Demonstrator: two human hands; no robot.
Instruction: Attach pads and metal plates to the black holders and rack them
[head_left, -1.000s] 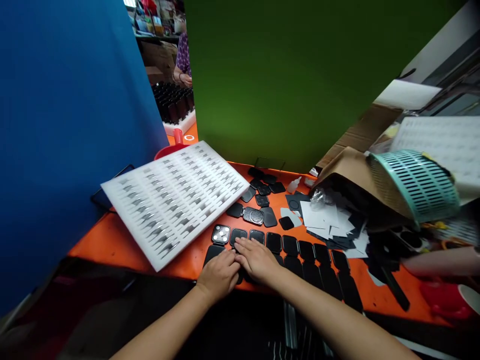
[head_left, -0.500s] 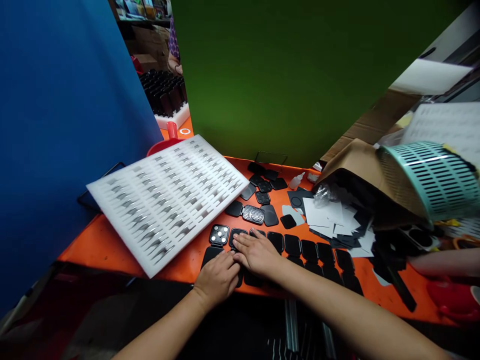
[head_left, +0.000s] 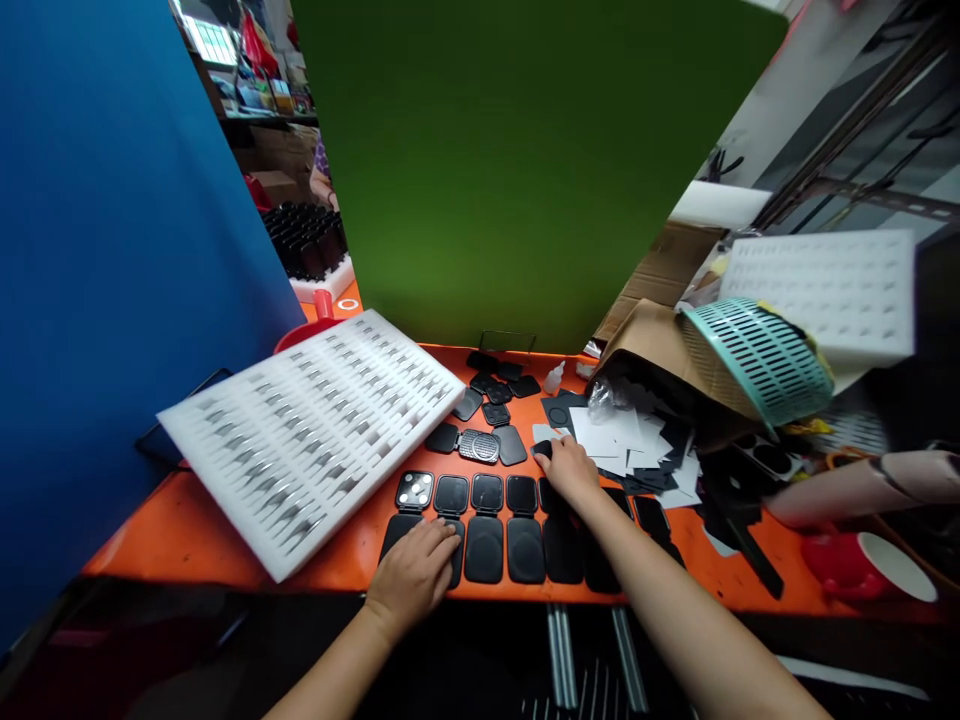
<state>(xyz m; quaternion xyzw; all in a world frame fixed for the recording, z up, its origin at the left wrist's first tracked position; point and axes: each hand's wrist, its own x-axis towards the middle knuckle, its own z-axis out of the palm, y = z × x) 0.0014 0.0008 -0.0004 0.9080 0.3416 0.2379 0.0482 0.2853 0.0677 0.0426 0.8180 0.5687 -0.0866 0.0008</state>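
Note:
Black hinged cases, opened flat, lie side by side in a row along the table's front. My left hand (head_left: 418,568) rests over the lower panels of the leftmost cases, fingers stretched out and lying on them. Above it, one case's upper panel (head_left: 415,490) carries several pale round discs. The neighbouring upper panel (head_left: 451,494) is plain dark. Further right, my right hand (head_left: 571,472) reaches past the row, its thumb and fingers closed at the edge of a small black square pad (head_left: 542,449). Part of that pad is hidden by the fingers.
A white foam tray (head_left: 315,440) with slotted rows leans at left. Loose black pieces (head_left: 495,390) and white sheets (head_left: 611,435) lie behind the row. At right are a teal basket (head_left: 757,360), a cardboard box (head_left: 652,350) and a red mug (head_left: 847,568). A green panel (head_left: 487,180) stands behind.
My right hand has left the second case and moved right and back to the black pad. My left hand stays on the lower panels. The view has shifted, showing more at right.

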